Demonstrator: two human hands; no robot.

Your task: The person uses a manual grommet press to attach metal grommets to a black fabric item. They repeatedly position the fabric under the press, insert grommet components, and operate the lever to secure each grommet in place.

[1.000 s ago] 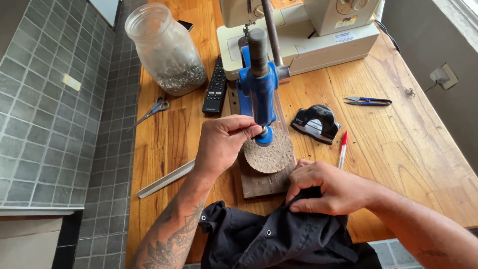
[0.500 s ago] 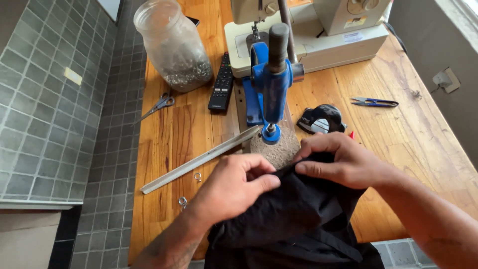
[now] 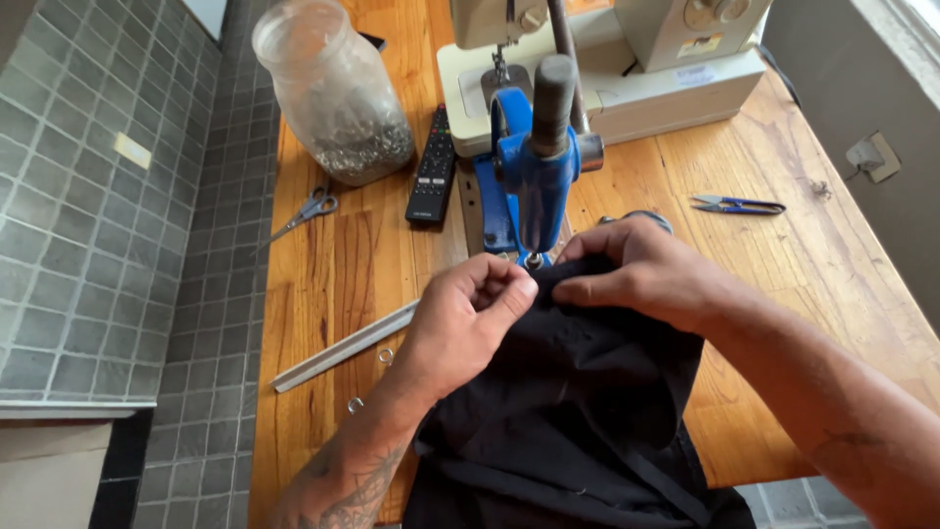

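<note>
A black garment [image 3: 568, 411] lies on the wooden table [image 3: 783, 274], its upper edge drawn under the head of a blue hand press [image 3: 534, 167]. My left hand [image 3: 465, 318] pinches the fabric's edge just left of the press die. On the other side my right hand [image 3: 641, 269] grips the same edge, its fingers pointing left toward the press. Both hands meet right below the press's black handle [image 3: 553, 88].
A glass jar of small metal pieces [image 3: 338, 93], a black remote [image 3: 434, 167] and scissors [image 3: 308, 211] lie at the left. A metal ruler [image 3: 343, 348] and two small rings [image 3: 385, 356] sit near my left wrist. Blue thread snips [image 3: 736, 205] and a cream sewing machine [image 3: 627, 59] are to the right and behind.
Both hands have lifted the black garment up the table and brought its edge under the press. The round cork pad and wooden block are now covered by fabric.
</note>
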